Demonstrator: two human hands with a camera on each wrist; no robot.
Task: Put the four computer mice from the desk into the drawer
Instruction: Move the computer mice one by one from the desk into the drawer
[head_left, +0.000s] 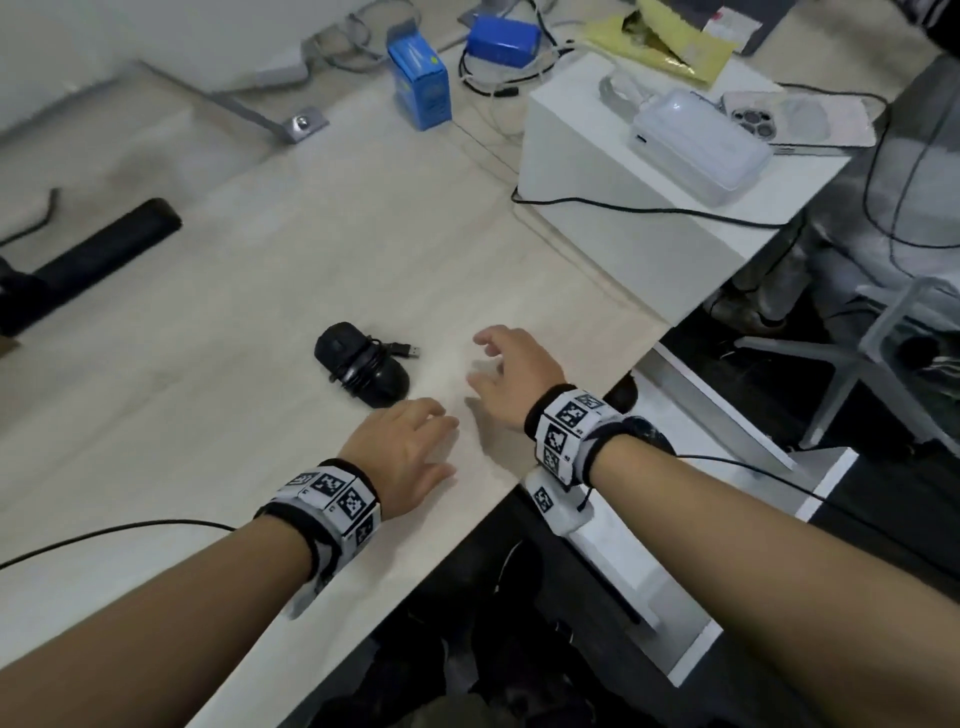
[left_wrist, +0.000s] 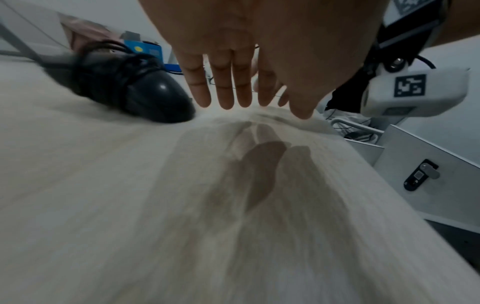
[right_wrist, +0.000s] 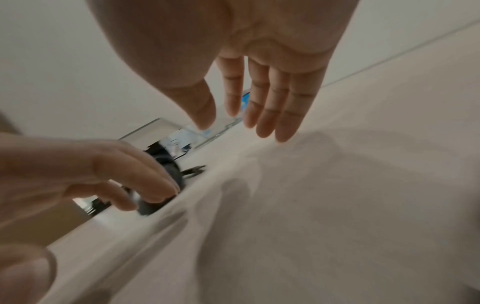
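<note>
One black computer mouse (head_left: 361, 364) with its cable wound round its body lies on the pale wooden desk (head_left: 234, 291); its USB plug sticks out to the right. My left hand (head_left: 410, 447) hovers just right of and nearer than the mouse (left_wrist: 135, 86), fingers straight and empty. My right hand (head_left: 511, 374) floats over the desk's corner with relaxed, spread fingers, holding nothing. The white drawer (head_left: 691, 415) stands open below the desk's right edge, mostly hidden behind my right wrist. In the right wrist view the mouse (right_wrist: 166, 160) is largely covered by my left hand.
A white box (head_left: 623, 208) with a pale case on it stands at the back right, a black cable running across it. Blue boxes (head_left: 421, 83) and tangled cables sit at the far edge. A black bar (head_left: 93, 260) lies at the left. A chair base is right of the desk.
</note>
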